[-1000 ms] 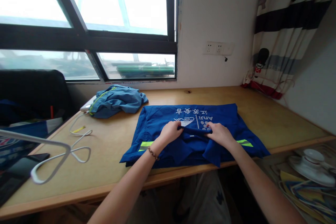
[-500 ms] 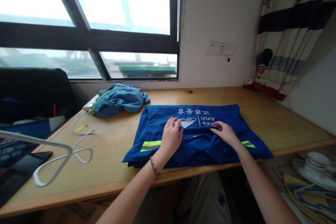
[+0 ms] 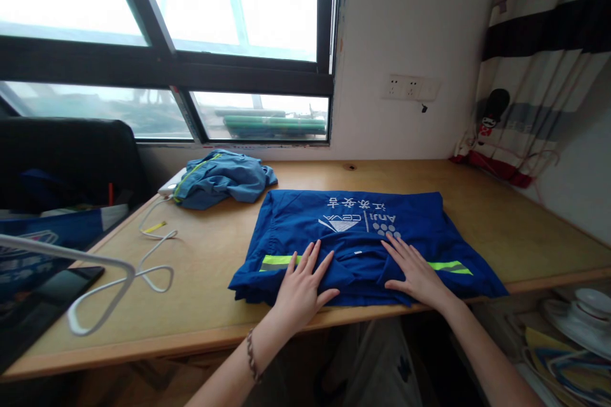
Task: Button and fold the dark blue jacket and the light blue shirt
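A dark blue work jacket (image 3: 296, 229) lies folded on the wooden desk, with white lettering and a logo that read upside down from here. Yellow-green reflective strips cross it on both sides, and its collar faces the desk's front edge. My left hand (image 3: 304, 283) rests flat on the near left part, fingers spread, beside the collar. On the near right part lies my right hand (image 3: 414, 270), also with its fingers spread and its fingertips by the round dots of the logo. Neither hand grips the cloth.
A crumpled grey-blue garment (image 3: 224, 178) lies at the back left of the desk (image 3: 210, 280), on a white power strip (image 3: 168, 187). White cable (image 3: 157, 270) loops near a dark tablet-like slab (image 3: 52, 311). A white cup (image 3: 593, 305) stands below the desk's right edge.
Both hands have moved toward me, from above the logo down to the collar area. Their fingers have gone from curled to spread flat on the jacket.
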`<state>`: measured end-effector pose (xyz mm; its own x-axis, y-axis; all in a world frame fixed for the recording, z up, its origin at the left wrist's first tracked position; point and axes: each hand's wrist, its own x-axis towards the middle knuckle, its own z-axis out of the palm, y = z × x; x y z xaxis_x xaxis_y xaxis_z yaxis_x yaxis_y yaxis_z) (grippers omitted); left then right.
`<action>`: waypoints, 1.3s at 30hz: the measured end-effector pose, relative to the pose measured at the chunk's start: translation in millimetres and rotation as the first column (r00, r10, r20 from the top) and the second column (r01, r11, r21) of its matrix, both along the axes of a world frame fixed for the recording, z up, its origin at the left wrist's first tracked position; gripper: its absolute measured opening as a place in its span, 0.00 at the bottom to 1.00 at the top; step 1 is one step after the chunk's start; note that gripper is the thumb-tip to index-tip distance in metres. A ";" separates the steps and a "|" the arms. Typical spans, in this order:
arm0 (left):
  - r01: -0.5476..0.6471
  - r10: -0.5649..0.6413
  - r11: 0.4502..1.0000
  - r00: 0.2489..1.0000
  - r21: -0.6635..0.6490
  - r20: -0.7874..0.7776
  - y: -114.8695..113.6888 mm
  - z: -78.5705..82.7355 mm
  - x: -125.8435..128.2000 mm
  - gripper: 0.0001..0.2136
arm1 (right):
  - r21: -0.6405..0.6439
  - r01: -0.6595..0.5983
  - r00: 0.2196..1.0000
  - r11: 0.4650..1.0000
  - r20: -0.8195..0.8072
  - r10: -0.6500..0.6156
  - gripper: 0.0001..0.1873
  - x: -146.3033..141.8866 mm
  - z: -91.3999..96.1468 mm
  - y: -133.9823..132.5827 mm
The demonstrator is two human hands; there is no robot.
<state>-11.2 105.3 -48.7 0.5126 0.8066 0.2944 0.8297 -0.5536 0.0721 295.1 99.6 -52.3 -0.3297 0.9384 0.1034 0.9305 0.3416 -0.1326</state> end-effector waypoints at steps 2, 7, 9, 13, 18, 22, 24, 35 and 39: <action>-0.057 0.057 0.998 0.998 -0.005 -0.016 -3.3 0.7 -15.8 0.31 | 0.018 0.047 0.999 0.999 0.021 -0.048 0.40 11.4 -3.9 -3.8; -0.263 0.262 0.965 0.962 -0.003 -0.082 -13.6 -1.5 -58.4 0.29 | 0.085 0.207 0.973 0.975 0.083 -0.214 0.32 58.8 -15.3 -18.3; -0.355 0.353 0.935 0.930 -0.004 -0.102 -17.9 -3.6 -73.4 0.28 | 0.104 0.272 0.954 0.957 0.102 -0.282 0.31 81.7 -21.0 -24.4; -0.419 0.408 0.906 0.904 -0.066 -0.130 -21.5 -9.1 -93.9 0.26 | 0.130 0.349 0.928 0.928 0.090 -0.361 0.30 117.9 -34.0 -31.4; -0.371 0.353 0.921 0.923 -0.121 -0.152 -3.9 -10.5 -98.5 0.23 | 0.139 0.374 0.918 0.917 0.084 -0.387 0.30 131.8 -44.4 -32.0; -0.323 0.303 0.930 0.944 -0.176 -0.133 38.0 -4.3 -93.6 0.21 | 0.172 0.408 0.902 0.897 0.076 -0.425 0.30 127.6 -47.9 -35.3; -0.301 0.283 0.934 0.952 -0.191 -0.114 67.2 -0.6 -86.9 0.21 | 0.210 0.442 0.883 0.872 0.070 -0.464 0.30 118.9 -47.1 -38.3; -0.328 0.298 0.933 0.935 0.148 0.192 145.4 -5.5 -53.7 0.20 | 0.158 0.536 0.842 0.829 -0.037 -0.538 0.25 -30.2 8.0 -87.7; -0.060 0.037 0.993 0.976 0.101 0.213 132.3 -7.4 -56.3 0.21 | -0.072 0.324 0.909 0.943 -0.253 -0.331 0.20 -47.7 28.7 -85.3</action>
